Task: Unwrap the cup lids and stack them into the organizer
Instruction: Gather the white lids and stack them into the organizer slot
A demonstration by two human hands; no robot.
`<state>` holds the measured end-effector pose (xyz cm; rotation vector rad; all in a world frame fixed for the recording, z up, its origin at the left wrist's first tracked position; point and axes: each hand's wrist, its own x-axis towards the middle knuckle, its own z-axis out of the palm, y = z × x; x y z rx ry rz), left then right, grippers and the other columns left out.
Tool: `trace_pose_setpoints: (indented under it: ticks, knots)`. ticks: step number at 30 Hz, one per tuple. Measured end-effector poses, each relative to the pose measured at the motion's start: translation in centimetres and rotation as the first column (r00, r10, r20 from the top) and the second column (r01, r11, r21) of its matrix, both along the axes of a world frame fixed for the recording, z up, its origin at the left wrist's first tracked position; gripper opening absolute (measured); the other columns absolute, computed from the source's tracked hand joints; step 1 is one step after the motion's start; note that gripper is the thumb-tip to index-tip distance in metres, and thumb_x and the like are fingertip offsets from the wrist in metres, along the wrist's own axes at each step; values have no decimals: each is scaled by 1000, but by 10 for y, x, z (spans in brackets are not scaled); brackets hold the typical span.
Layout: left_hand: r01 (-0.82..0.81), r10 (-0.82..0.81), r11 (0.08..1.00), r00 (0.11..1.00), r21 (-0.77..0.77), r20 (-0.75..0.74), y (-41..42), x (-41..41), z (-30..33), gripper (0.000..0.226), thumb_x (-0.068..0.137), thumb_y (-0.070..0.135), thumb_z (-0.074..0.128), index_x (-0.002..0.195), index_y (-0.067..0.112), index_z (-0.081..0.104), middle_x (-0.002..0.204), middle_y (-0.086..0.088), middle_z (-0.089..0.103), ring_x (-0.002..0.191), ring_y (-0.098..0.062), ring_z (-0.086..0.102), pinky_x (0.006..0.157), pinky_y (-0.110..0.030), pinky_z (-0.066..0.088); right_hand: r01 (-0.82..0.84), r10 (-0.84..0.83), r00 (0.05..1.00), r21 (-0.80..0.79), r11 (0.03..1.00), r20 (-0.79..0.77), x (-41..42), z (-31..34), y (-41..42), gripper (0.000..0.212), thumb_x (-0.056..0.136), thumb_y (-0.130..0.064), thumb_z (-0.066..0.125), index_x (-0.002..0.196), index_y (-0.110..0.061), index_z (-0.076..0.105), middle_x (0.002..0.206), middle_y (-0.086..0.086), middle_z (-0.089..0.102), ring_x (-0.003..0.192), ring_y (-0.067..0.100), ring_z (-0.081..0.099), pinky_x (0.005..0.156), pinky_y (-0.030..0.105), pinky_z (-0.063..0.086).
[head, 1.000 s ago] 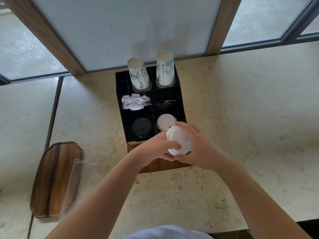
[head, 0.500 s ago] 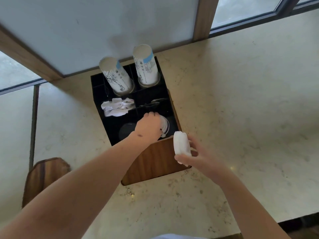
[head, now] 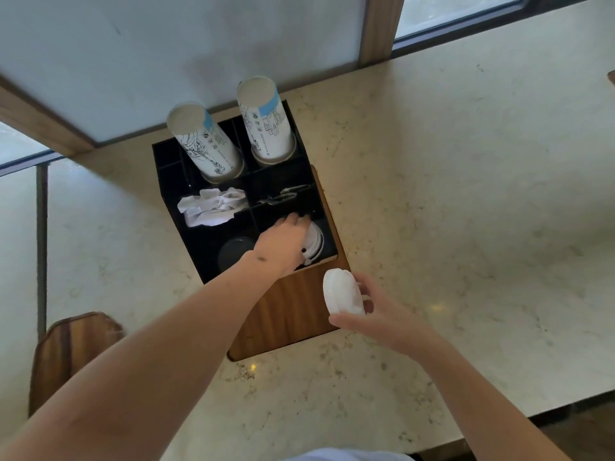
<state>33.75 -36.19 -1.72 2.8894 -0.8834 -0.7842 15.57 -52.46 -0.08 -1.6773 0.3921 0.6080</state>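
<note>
Left to right: the left hand (head: 283,242) is reaching into the front right compartment of the black-partitioned, wood-sided organizer (head: 286,314), fingers curled over the white plastic lids (head: 316,241) lying there; whether it is gripping them cannot be told. The right hand (head: 376,311) is grasping a short stack of white cup lids (head: 342,292) just in front of the organizer. Judged step: seating lids; next, the held stack is needing alignment above that same compartment
</note>
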Motion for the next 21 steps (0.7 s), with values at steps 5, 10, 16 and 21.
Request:
trace_pose_setpoints:
  ticks: [5, 10, 16, 21]
  knots:
    - [-120, 119, 949, 993, -292, -22, 8, -10, 6, 85, 96, 22, 66, 161, 21, 11, 163, -13, 28, 149, -32, 29, 117, -42, 37, 56, -30, 985, -151, 987, 171, 31, 3, 9, 83, 63, -53, 89, 129, -44, 38, 117, -28, 47, 99, -1, 56, 63, 7, 51]
    - [-775, 641, 307, 597, -552, -482, 20, -34, 23, 49, 102, 30, 47, 151, 26, 43, 147, -3, 55, 135, -19, 51, 111, -28, 34, 80, 112, 933, -500, 862, 342, 82, -14, 31, 89, 65, -50, 85, 136, -23, 41, 124, -5, 49, 103, 15, 53, 83, 32, 50]
    - [-950, 460, -267, 22, -162, -888, 19, -42, 30, 36, 97, 55, 51, 118, 28, 62, 112, 7, 67, 105, -10, 61, 88, -30, 49, 126, 297, 877, -777, 617, 378, 116, -32, 65, 100, 62, -53, 85, 141, -13, 40, 124, 10, 59, 102, 27, 64, 70, 28, 39]
    - [-953, 441, -269, 4, -137, -897, 11, -50, 26, 68, 81, 72, 49, 137, 35, 56, 128, 7, 62, 118, -15, 57, 106, -41, 46, 147, 185, 944, -852, 503, 273, 129, -39, 85, 105, 63, -58, 84, 144, -7, 41, 125, 14, 62, 102, 29, 68, 74, 37, 56]
